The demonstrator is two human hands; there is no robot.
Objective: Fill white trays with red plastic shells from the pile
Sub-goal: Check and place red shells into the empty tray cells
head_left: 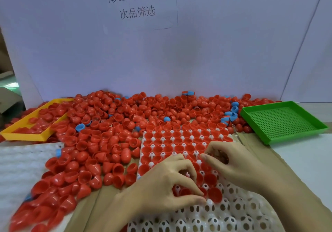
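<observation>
Head view, and we're right over the white tray [239,212], both hands down on it. Our left hand [167,183] has its fingers curled round a red shell [185,191] low in the tray, thumb and fingertips pinching it, seating it in a pocket, we'd say. Our right hand [231,161] hovers a row further up, fingers bent with something reddish tucked under them; most likely a shell or two held ready, though the blur keeps us from being sure of the count.

Look how the tray fills: the far rows are packed with shells, open side up, while the near rows show bare white pockets with holes. So we're working from the back toward ourselves, roughly halfway along by our reckoning.

Now the pile [111,134], a big red spread lying to the left and behind, with its edge touching the tray's left side. That's handy: a short reach and the next shell is there. A few blue pieces [80,127] sit scattered among the red, and those are not for the tray, we judge.

Off to the left a yellow tray [38,137] holds more red shells; off to the right a green tray [283,122] with a mesh floor stands well apart from the work. A paper sign [133,1] hangs on the back wall.
</observation>
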